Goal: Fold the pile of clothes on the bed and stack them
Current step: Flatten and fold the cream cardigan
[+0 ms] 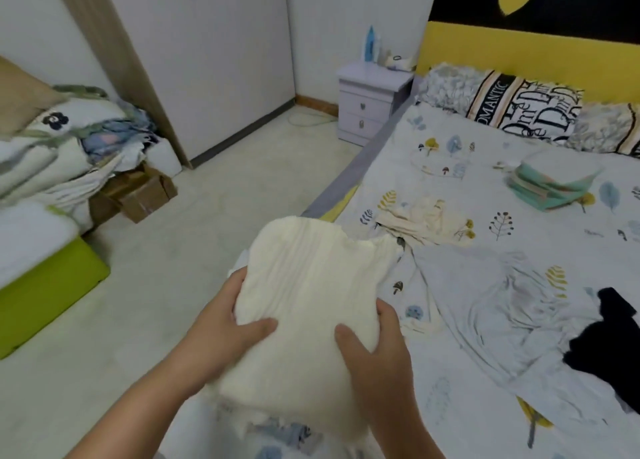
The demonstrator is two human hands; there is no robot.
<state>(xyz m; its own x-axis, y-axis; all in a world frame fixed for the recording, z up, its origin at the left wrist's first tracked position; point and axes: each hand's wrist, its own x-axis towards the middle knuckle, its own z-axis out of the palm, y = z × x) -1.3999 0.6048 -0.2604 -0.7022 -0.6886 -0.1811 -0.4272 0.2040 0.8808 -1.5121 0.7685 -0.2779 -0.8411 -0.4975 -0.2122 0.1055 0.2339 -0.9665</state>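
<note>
Both hands — left hand [225,323] and right hand [375,347] — clasp the folded cream knit garment [308,299] at its near corners, thumbs on top. Its long axis runs away from the person; the folded stack [550,186] lies far right on the bed [450,372] — nearer the right hand.

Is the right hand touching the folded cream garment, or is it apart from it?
Touching. In the head view the right hand grips the cream garment at its right edge, with the thumb lying on top of the fabric.

Two hands [228,327] [377,347], three pillows [523,108] (one lettered), one nightstand [372,101].
</note>
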